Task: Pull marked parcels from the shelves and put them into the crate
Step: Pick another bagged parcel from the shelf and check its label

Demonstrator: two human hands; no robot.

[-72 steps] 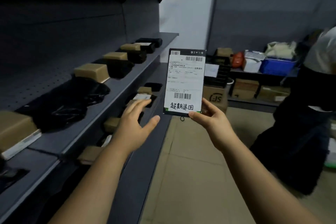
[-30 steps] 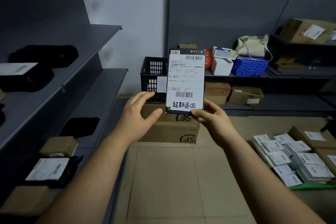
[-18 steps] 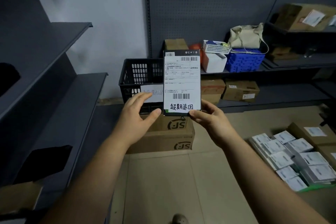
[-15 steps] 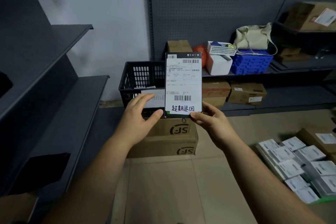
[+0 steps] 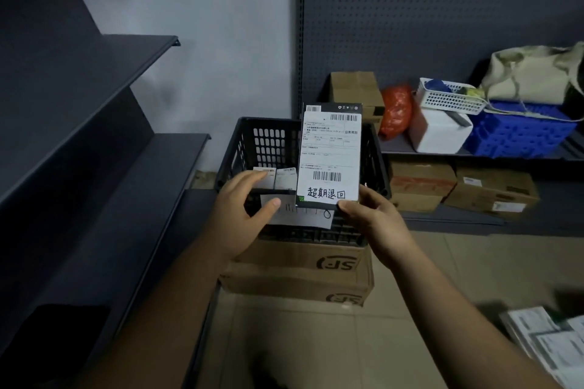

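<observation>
Fingers (image 5: 349, 207) of right hand (image 5: 376, 224) pinch marked parcel (image 5: 330, 155); left hand (image 5: 240, 208) loose; crate (image 5: 243, 148) holds labelled parcels (image 5: 284, 178).

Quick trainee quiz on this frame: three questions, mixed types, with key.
1. True or false: the labelled parcel already lies inside the black crate.
2. The right hand holds the parcel by its: A) top edge B) bottom edge C) left side.
3. Fill in: the crate rests on ___ boxes.
Key: 1 false; 2 B; 3 cardboard.
</observation>
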